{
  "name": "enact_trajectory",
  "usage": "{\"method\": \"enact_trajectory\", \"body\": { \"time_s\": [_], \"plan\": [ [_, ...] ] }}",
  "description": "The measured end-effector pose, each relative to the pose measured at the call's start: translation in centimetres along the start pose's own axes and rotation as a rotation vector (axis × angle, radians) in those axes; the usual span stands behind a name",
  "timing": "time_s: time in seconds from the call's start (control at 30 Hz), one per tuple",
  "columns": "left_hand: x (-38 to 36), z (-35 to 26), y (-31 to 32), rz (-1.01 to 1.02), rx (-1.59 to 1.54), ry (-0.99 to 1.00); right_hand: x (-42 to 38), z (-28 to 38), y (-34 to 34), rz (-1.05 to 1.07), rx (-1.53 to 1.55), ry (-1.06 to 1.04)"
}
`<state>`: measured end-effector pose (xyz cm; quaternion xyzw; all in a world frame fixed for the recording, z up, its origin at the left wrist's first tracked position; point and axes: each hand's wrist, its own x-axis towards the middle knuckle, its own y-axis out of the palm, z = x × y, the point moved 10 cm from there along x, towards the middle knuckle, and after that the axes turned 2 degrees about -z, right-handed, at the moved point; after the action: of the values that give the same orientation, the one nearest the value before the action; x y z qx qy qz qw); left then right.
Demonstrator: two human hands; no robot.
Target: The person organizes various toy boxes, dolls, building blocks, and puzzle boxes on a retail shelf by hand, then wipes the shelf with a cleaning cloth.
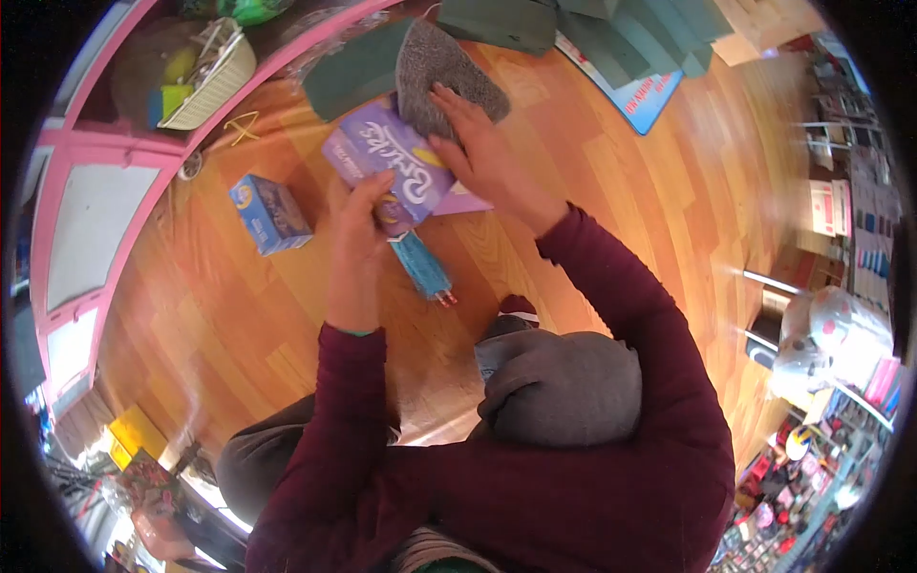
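My left hand (359,224) grips the near left corner of a purple box (382,158) with "Bricks" in white letters, its thumb on the printed face. The box is tilted above the wooden floor. At its far right end, my right hand (492,162) has its fingers over a grey knitted cloth (435,67), with the thumb close to the box edge. The cloth overlaps the far end of the box in this view. Below the box lies a narrow light-blue bundle (420,265) with red tips. A smaller blue box (270,212) stands to the left.
Dark green folded pieces (497,21) lie along the far side, near a blue-edged printed board (645,95). A pink-framed cabinet (124,158) borders the left, with a white basket (210,76) inside. Shelves of goods (869,229) line the right.
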<state>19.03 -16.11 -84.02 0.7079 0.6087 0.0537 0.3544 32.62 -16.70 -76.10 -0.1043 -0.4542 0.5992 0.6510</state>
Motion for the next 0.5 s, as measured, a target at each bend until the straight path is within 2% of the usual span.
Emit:
{"method": "enact_trajectory", "body": {
  "time_s": [0.03,0.07,0.1,0.13,0.17,0.2,0.23,0.3,0.33,0.4,0.5],
  "plan": [
    [0.1,-0.5,-1.4,-0.120,0.183,-0.012,-0.4,-4.1,0.3,0.055,0.074,0.305],
    [0.7,-2.2,-1.6,-0.116,0.213,0.074,-1.9,-7.8,1.0,0.108,0.156,0.610],
    [1.2,-3.9,-1.8,-0.115,0.245,0.164,-3.3,-10.7,0.8,0.034,0.142,0.655],
    [1.6,-5.0,-2.2,-0.115,0.247,0.163,-5.5,-13.5,0.7,-0.035,0.130,0.694],
    [1.6,-7.1,-2.9,-0.191,0.497,0.259,-6.8,-14.4,0.7,-0.030,0.135,0.692],
    [1.4,-8.8,-3.1,-0.266,0.748,0.354,-8.5,-15.6,0.2,-0.069,0.152,0.785],
    [1.6,-9.0,-3.3,-0.273,0.749,0.351,-10.2,-16.8,-0.1,-0.107,0.168,0.879],
    [1.6,-10.3,-3.9,-0.479,1.315,0.386,-11.3,-16.4,-0.3,-0.090,0.127,0.872],
    [2.1,-10.2,-4.2,-0.481,1.321,0.383,-11.6,-16.3,-0.3,-0.083,0.082,0.864],
    [3.7,-8.4,-6.1,-0.464,1.345,0.246,-11.8,-15.9,0.1,-0.059,0.052,0.825],
    [5.4,-6.3,-7.2,-0.363,1.358,0.346,-12.3,-16.2,1.3,-0.029,0.015,0.790]
  ]
}}
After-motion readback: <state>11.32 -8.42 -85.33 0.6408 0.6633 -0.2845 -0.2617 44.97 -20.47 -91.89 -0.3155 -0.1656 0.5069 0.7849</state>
